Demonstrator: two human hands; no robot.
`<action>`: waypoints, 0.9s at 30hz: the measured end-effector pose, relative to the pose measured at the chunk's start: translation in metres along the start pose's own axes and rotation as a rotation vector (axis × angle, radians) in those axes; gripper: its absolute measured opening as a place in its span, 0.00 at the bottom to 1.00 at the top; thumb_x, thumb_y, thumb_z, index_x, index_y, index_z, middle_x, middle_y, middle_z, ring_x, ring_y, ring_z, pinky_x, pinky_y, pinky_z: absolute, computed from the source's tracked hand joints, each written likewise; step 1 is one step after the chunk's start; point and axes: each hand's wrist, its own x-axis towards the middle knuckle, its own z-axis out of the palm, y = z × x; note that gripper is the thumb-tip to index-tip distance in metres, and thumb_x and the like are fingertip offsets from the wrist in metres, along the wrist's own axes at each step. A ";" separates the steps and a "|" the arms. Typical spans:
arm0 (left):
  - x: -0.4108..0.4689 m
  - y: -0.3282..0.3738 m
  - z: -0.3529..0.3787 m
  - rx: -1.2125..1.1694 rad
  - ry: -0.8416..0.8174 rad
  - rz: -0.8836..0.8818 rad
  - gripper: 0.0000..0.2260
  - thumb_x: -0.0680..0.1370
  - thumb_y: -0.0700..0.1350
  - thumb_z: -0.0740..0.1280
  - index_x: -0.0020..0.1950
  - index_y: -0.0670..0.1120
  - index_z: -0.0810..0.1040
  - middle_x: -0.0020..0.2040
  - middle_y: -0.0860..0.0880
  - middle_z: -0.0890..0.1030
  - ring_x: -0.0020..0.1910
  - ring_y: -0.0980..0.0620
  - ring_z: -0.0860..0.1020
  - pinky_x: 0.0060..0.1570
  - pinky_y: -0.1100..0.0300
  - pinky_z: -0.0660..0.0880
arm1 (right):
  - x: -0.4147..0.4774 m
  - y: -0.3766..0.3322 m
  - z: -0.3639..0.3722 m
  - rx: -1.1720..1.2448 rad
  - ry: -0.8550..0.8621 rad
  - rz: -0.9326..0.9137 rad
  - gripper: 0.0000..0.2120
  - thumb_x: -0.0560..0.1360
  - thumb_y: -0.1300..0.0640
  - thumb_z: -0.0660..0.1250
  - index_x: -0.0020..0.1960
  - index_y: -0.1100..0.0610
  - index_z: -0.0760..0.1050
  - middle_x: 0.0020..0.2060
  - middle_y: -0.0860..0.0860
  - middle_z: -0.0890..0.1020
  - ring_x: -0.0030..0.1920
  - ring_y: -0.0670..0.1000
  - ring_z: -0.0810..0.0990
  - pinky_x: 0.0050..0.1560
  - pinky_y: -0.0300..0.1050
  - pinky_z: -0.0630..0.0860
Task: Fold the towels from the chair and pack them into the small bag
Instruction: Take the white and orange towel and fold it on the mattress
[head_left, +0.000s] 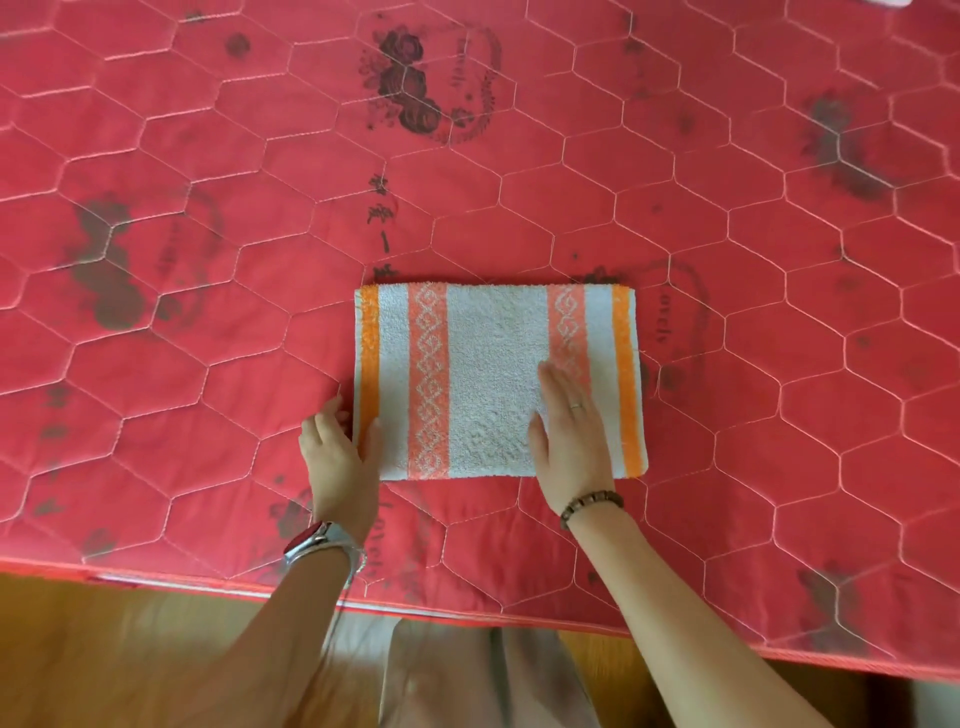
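step: folding, not yet packed | white-orange striped terry towel (498, 379) laid folded on red quilted mattress (208, 312) | R hand (569, 431) pressed flat on it, fingers straight | L edge pinched by L hand (340, 449) | next: L edge to be lifted & carried over R-ward

On my feed, towel (493, 374): terry cloth, looped pile, rough, matt. Around it, quilted cover (208, 130): matt red cloth, raised stitching, faded print. Lower left, watch (311, 540): shiny metal band. I read bracelet (589, 505) as wood-like beads. Bottom left, floor (104, 649): glossy wood.
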 end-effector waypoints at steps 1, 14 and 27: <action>-0.001 0.002 0.000 -0.013 0.023 -0.068 0.20 0.78 0.42 0.70 0.67 0.36 0.71 0.58 0.37 0.75 0.59 0.40 0.70 0.62 0.53 0.64 | 0.003 -0.009 0.003 0.032 -0.016 0.015 0.24 0.81 0.59 0.58 0.76 0.61 0.60 0.75 0.54 0.65 0.76 0.52 0.60 0.76 0.48 0.59; -0.001 0.033 -0.013 -0.273 -0.126 -0.409 0.05 0.77 0.43 0.70 0.52 0.48 0.79 0.37 0.50 0.78 0.35 0.49 0.74 0.34 0.58 0.71 | 0.044 -0.061 0.014 0.141 -0.178 0.018 0.24 0.82 0.58 0.58 0.77 0.58 0.60 0.71 0.55 0.70 0.74 0.54 0.64 0.71 0.52 0.67; -0.012 0.101 -0.024 -0.659 -0.107 -0.274 0.17 0.75 0.33 0.68 0.56 0.53 0.81 0.34 0.50 0.70 0.30 0.60 0.67 0.30 0.70 0.66 | 0.089 -0.115 -0.017 0.428 -0.303 0.159 0.16 0.81 0.47 0.59 0.58 0.56 0.79 0.55 0.53 0.82 0.54 0.52 0.80 0.50 0.43 0.75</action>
